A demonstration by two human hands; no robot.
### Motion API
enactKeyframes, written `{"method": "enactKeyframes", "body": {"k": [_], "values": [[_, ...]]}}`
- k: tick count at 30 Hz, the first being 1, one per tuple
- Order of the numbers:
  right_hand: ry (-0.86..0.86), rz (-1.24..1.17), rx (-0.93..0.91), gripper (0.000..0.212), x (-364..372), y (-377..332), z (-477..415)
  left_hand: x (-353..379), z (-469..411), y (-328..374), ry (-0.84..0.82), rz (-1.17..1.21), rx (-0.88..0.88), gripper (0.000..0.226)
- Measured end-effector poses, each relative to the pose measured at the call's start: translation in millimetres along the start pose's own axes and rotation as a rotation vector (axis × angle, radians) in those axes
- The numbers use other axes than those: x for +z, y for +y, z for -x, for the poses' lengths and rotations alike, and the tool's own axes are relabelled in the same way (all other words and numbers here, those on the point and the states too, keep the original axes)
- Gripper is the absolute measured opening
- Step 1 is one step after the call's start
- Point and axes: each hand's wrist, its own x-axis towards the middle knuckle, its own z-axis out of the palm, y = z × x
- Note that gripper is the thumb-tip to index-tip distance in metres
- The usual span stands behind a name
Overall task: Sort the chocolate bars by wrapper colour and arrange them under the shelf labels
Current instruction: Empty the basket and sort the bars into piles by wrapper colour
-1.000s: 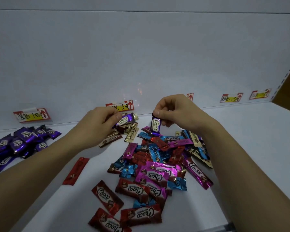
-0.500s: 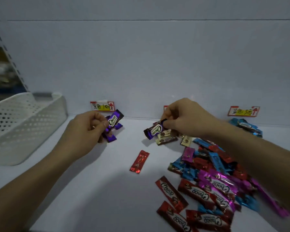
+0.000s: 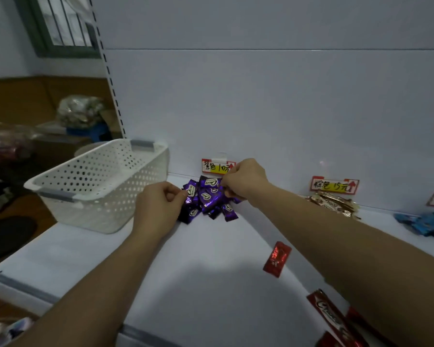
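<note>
A heap of purple foil-wrapped chocolate bars (image 3: 208, 199) is seen at the back edge of the white shelf (image 3: 211, 271), directly under a red-and-yellow paper label (image 3: 216, 167) (handwritten, taped to the back wall). The left hand (image 3: 158, 209) is held at the heap's left side, its fingers (image 3: 172, 196) curled, with one purple bar (image 3: 191, 191) pinched between thumb and forefinger. The right hand (image 3: 244, 180) is set on the heap's right side with fingers (image 3: 226, 189) curled downward; whether a bar is pinched cannot be told. A white perforated plastic basket (image 3: 98, 186) stands at the shelf's left edge. Gold-wrapped bars (image 3: 333, 204) lie along the back edge, and a single red foil bar (image 3: 277, 259) lies apart.
</note>
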Motion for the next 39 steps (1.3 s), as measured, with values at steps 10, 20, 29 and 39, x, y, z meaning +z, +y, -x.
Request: {"method": "enactKeyframes", "body": {"k": [10, 20, 29, 39], "values": [[-0.08, 0.238, -0.277, 0.016, -57.7, 25.4, 32.2, -11.0, 16.1, 16.4, 0.087, -0.245, 0.272, 0.014], [-0.11, 0.674, -0.551, 0.022, -169.5, 90.9, 119.0, 21.5, 67.1, 91.9, -0.46, -0.283, 0.758, 0.043], [-0.089, 0.787, -0.454, 0.018, -220.9, 127.2, 169.4, 68.5, 103.8, 151.4, -0.803, -0.391, 0.882, 0.031], [-0.326, 0.985, -0.243, 0.054, -229.5, 149.2, 177.4, 118.6, 139.7, 136.2, -0.794, -0.282, 0.66, 0.041]]}}
